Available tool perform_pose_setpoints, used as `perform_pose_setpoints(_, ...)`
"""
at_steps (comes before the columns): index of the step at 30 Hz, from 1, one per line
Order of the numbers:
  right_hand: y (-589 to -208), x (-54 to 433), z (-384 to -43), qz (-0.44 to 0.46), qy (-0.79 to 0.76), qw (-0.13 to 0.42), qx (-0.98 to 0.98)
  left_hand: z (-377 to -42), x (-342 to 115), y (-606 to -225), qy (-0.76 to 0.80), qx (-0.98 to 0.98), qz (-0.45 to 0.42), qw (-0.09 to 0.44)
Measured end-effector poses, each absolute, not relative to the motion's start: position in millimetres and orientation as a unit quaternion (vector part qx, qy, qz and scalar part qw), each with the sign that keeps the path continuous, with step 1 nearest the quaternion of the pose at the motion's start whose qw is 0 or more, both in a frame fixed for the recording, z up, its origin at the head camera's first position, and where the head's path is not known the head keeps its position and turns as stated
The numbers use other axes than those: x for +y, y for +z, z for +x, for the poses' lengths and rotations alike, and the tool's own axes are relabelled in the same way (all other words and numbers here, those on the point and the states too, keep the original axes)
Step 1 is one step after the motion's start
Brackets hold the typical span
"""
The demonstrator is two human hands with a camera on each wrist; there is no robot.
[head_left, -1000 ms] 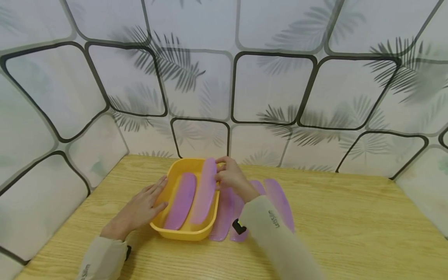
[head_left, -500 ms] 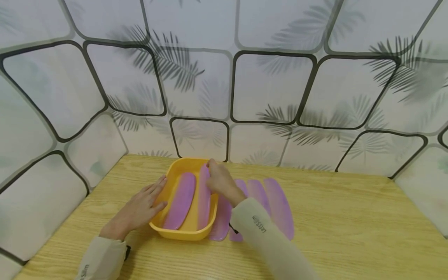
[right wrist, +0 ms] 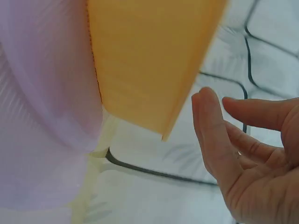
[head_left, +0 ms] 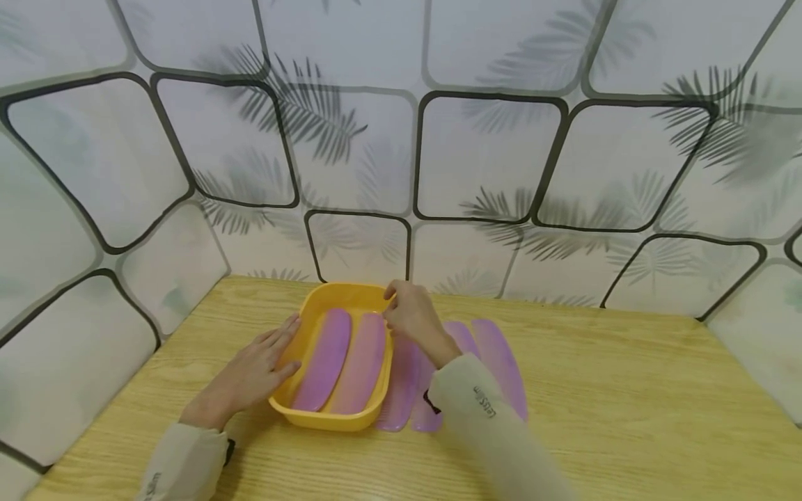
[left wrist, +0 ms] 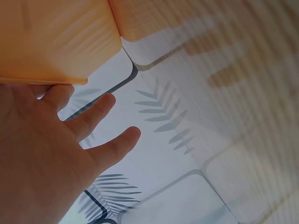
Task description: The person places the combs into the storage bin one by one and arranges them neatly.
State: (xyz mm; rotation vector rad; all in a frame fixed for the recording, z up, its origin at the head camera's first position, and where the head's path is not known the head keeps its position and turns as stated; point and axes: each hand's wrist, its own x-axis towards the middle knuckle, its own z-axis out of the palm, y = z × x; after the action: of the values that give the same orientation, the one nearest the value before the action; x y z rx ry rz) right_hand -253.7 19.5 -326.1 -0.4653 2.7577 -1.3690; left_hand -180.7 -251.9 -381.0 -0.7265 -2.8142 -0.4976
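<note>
Two purple combs lie side by side in a yellow plastic basin [head_left: 332,421], the left comb [head_left: 326,362] darker and the right comb [head_left: 360,365] paler. My left hand [head_left: 247,379] rests on the basin's left rim, fingers extended; the left wrist view shows those fingers [left wrist: 93,119] spread beside the basin wall. Over the basin's far right corner is my right hand [head_left: 413,316], holding nothing. In the right wrist view its thumb and index finger stand apart, just off the basin [right wrist: 145,60].
Several more purple combs lie on the wooden table [head_left: 626,396] right of the basin, the outermost comb [head_left: 501,355] past my right forearm, which partly covers others. A leaf-patterned wall [head_left: 489,160] rises behind the table, another at the left.
My right hand lowered the paler comb into the basin beside the darker one, let it go, and drew back up to the right. The left hand stayed on the rim.
</note>
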Motion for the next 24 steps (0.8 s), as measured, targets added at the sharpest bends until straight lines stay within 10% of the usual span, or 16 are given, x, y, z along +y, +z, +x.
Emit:
perform_pose_setpoints(9,-323,76,-269,-0.068,-0.653,0.163,0.736,-180,-252,-381,-0.169,-0.949,-0.245,0.098)
perform_pose_setpoints(24,-333,118,-272,-0.068,-0.632,0.183,0.750,-181,-253,-383,-0.169,-0.947,-0.251,0.105)
